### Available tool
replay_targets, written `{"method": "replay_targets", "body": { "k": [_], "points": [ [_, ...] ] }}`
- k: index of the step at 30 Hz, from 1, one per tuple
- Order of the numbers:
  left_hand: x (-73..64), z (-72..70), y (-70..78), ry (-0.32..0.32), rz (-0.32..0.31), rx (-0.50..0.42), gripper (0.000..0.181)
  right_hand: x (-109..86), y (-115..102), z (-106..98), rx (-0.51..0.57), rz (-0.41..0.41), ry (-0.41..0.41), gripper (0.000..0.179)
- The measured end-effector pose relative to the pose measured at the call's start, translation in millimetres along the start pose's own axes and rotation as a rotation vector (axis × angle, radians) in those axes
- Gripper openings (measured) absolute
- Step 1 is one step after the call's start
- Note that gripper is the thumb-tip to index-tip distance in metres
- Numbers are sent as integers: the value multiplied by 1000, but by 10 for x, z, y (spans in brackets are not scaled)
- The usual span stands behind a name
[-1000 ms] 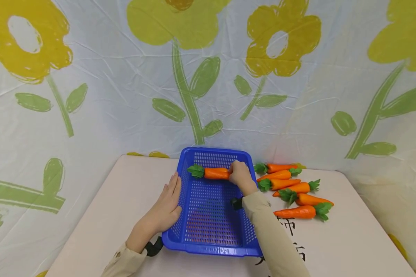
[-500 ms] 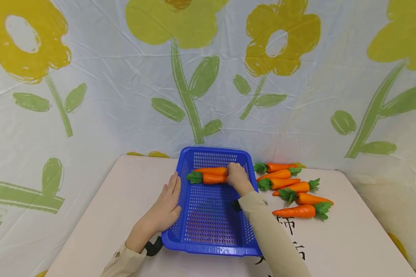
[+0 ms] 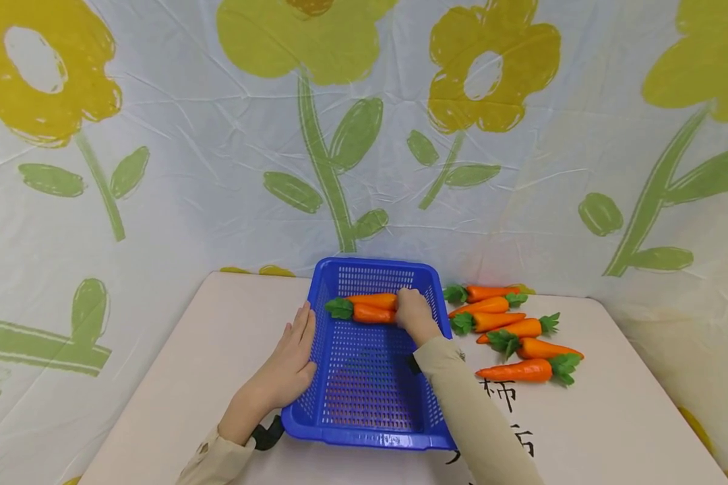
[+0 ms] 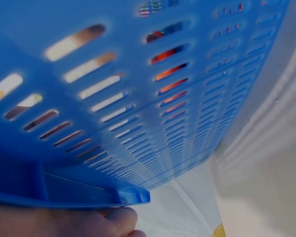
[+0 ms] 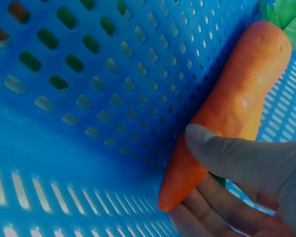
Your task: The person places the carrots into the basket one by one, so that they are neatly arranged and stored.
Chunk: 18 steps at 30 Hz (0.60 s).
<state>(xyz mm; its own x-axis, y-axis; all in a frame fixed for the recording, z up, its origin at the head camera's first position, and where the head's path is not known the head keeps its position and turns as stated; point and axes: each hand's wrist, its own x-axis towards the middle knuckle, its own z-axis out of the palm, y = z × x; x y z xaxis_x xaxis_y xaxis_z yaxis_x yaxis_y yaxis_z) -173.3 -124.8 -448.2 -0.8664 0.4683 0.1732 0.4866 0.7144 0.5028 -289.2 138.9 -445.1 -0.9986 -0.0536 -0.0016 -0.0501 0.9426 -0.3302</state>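
Observation:
My right hand (image 3: 415,315) is inside the blue plastic basket (image 3: 370,439), near its back right. It pinches a carrot (image 3: 374,314) by the narrow end, with the leafy top pointing left. In the right wrist view the thumb presses on that carrot (image 5: 237,94) and the fingers curl beneath it. A second carrot (image 3: 371,300) lies just behind it, its right end hidden by the hand. My left hand (image 3: 288,360) rests along the basket's left rim, its fingers straight. In the left wrist view, fingers (image 4: 121,221) touch the underside of the rim (image 4: 135,197).
Several carrots (image 3: 528,371) with green leaves lie in a loose column on the pale table (image 3: 619,411), right of the basket. Black written characters (image 3: 500,396) mark the table nearby. A flower-printed cloth (image 3: 218,202) hangs behind the table.
My right hand has shifted slightly left and toward me with its carrot, uncovering more of the carrot behind. The left hand stays against the rim.

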Motion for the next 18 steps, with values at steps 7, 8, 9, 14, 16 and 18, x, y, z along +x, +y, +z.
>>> {"method": "replay_targets", "body": {
  "k": [7,8,9,14,16,18],
  "points": [
    [-9,5,-7,-11,-13,-14,79,-15,1,26,-8,-13,28,11],
    [-12,5,-6,-12,-14,-16,79,-18,2,32,-10,-17,33,12],
    [-14,4,-2,-12,-16,-18,79,-21,1,35,-9,-19,36,14],
    [-22,-5,13,-1,-9,-25,80,-25,-9,43,-5,-29,62,16],
    [-19,-8,17,0,-6,-21,80,-20,-10,39,-6,-32,75,16],
    [-13,-11,20,0,-6,-21,81,-14,-9,34,-8,-33,81,15]
  ]
}}
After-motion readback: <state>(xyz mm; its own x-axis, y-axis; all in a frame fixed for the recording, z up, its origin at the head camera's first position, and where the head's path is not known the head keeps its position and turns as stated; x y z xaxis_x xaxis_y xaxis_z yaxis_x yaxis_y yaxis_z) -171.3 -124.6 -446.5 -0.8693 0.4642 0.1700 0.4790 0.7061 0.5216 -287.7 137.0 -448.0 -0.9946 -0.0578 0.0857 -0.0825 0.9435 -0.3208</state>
